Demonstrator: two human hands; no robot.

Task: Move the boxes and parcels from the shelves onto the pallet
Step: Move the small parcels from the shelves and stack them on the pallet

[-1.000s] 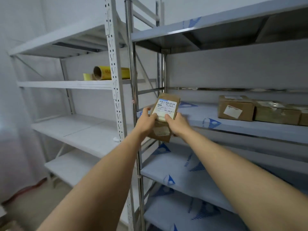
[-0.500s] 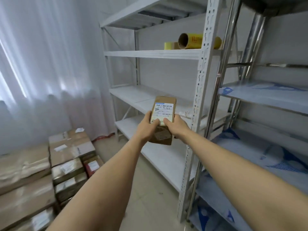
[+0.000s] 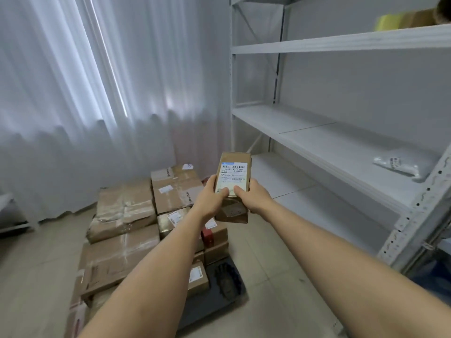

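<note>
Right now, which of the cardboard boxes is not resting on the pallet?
The small labelled box, which both hands hold in the air; all other boxes lie stacked on the pallet.

Stacked boxes (image 3: 136, 220) on pallet (image 3: 219, 296) left, shelves (image 3: 341, 147) right, curtain (image 3: 97, 93) behind.

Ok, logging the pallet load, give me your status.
Left hand and right hand both grip the small box. Box in the air, short of the stacked boxes on the pallet. Nothing in the way.
</note>
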